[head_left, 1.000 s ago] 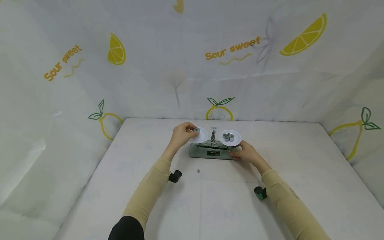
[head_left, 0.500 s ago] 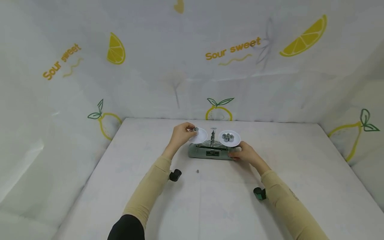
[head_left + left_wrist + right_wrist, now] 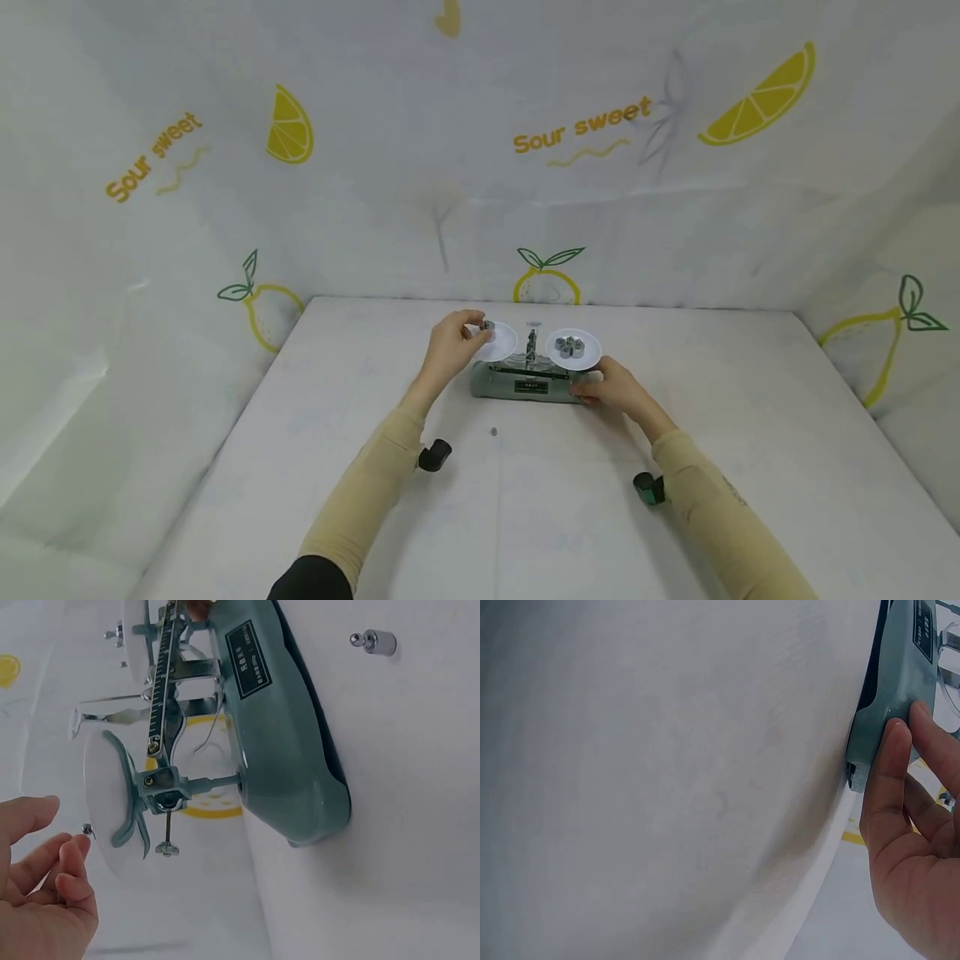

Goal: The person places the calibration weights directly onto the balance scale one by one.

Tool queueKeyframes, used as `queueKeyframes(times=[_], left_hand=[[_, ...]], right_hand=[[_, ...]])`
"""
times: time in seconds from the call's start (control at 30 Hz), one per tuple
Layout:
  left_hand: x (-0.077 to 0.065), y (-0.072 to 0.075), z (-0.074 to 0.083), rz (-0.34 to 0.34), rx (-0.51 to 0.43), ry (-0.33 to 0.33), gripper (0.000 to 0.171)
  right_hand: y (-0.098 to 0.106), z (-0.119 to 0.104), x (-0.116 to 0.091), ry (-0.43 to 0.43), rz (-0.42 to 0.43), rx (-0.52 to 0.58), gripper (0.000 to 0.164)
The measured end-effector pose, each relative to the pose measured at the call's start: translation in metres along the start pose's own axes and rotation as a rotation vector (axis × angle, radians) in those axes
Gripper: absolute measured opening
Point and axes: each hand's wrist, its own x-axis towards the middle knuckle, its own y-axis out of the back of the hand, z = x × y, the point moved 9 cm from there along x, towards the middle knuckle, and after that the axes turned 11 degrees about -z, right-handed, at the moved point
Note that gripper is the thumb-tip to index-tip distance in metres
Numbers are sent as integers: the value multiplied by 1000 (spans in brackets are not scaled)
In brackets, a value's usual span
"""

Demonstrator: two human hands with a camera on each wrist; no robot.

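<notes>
A green balance scale (image 3: 517, 387) with two white pans stands at the back of the table. My left hand (image 3: 450, 346) is at the left pan (image 3: 501, 342). Its thumb and index finger stand apart by a small metal weight (image 3: 489, 325) at that pan's left side. In the left wrist view, only the weight's knob (image 3: 87, 829) shows past the fingertips. My right hand (image 3: 618, 387) holds the right end of the scale's base, thumb in front; in the right wrist view its fingertips (image 3: 896, 735) press the base. Several metal weights (image 3: 570, 347) stand together on the right pan (image 3: 590, 358).
One small weight (image 3: 493, 432) lies on the white table (image 3: 540, 508) in front of the scale, also to the right of the base in the left wrist view. A white lemon-print sheet (image 3: 375, 208) hangs behind and at the sides.
My left thumb and index finger have parted from the weight they pinched. The left forearm has shifted slightly. The right hand stays at the scale's base.
</notes>
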Motion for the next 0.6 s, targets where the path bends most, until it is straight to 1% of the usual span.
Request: queueKeyframes(times=[0.13,0.27,0.37,0.47,0.6], left_hand=[[-12,1,7,28,-13,-63,26],[-26,-4,9,22,-36,-100,20],[-35,-10,10,-4,-50,-118,17],[-42,-20,7,-50,-50,-126,15],[-50,-34,0,-116,-39,-124,15]], right_hand=[[-1,1,-1,-5,-7,6,60],[-2,1,-2,-5,-7,5,61],[-2,0,-2,-6,-8,3,60],[-1,-1,-2,-2,-3,-2,61],[0,-2,-1,-1,-1,-2,60]])
